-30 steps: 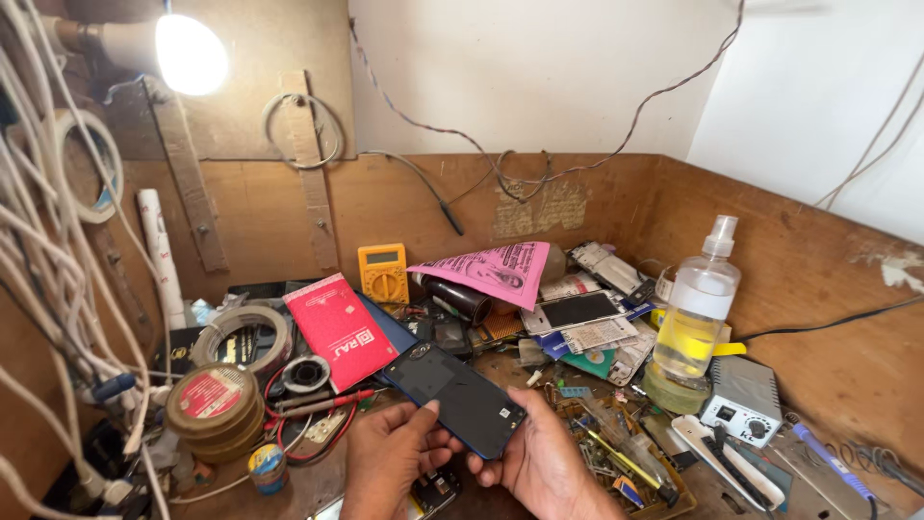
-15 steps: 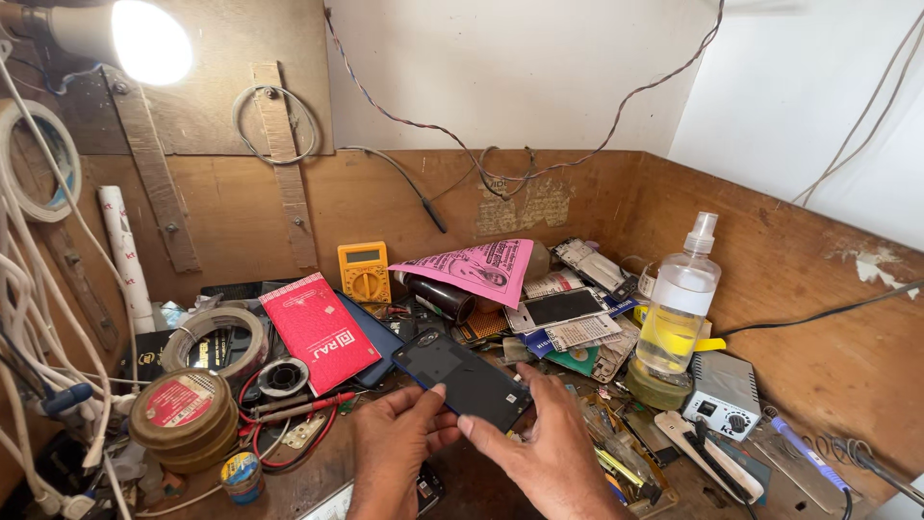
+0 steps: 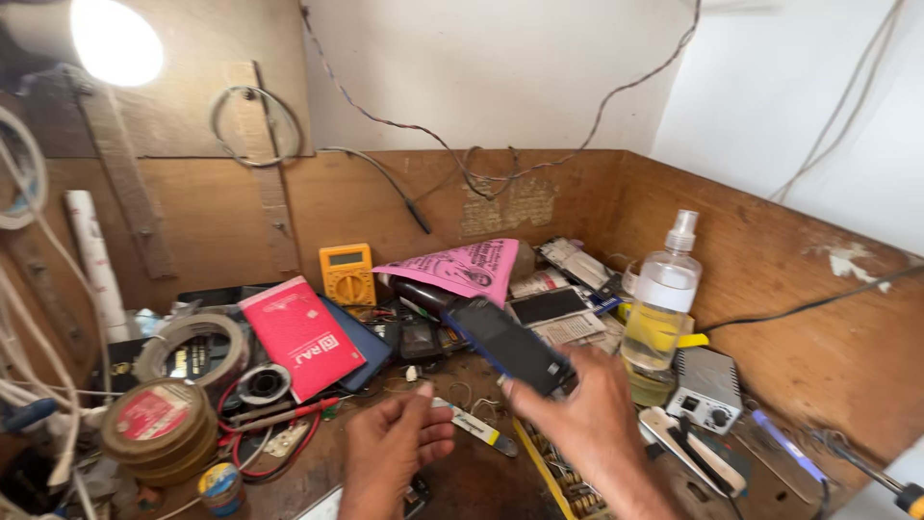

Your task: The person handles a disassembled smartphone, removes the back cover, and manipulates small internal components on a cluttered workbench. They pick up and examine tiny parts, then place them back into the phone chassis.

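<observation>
The right hand (image 3: 587, 419) grips a dark phone (image 3: 508, 345) by its lower end and holds it tilted above the cluttered wooden workbench (image 3: 481, 481). The left hand (image 3: 395, 453) is empty, with fingers loosely curled, just beside a small pen-like tool (image 3: 476, 429). Behind them lie a red booklet (image 3: 300, 337), a yellow multimeter (image 3: 347, 274), and a pink paper (image 3: 457, 270). A spray bottle (image 3: 664, 303) stands at the right, and a tape roll (image 3: 159, 429) lies at the left.

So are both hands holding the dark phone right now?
No, only the right hand grips the dark phone; the left hand is open and apart from it, above the cluttered bench.
</observation>
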